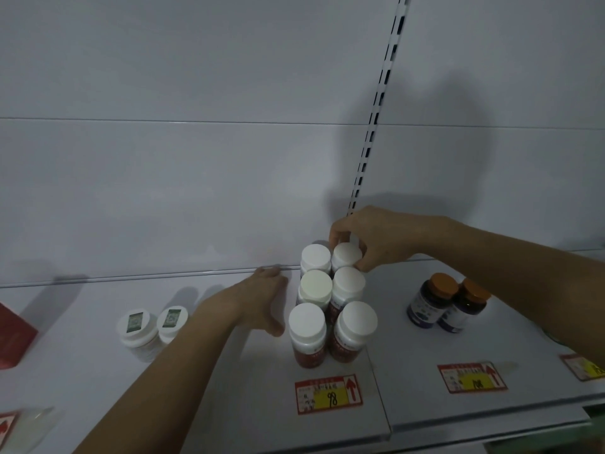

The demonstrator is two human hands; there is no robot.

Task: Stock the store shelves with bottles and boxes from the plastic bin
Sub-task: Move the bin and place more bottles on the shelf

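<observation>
1. Bottles w/ white caps (327, 306) stand on shelf (229, 388) in 2 columns, 3 deep, just behind the "98" price tag (328, 394).
2. L hand (262, 299) just left of the cluster, fingers straight & relaxed, holding nothing.
3. R hand (376, 240) at the cluster's far end, fingertips curled round the back-right bottle's cap (347, 253).
4. Orange-cap bottles (448, 303) well right of cluster; green-sticker bottles (152, 326) left of it.

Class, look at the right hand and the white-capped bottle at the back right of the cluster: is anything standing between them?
Nothing visible does. The right hand already pinches the cap of the back right bottle, fingers curled round it. The left hand rests open beside the cluster, not between them.
</observation>
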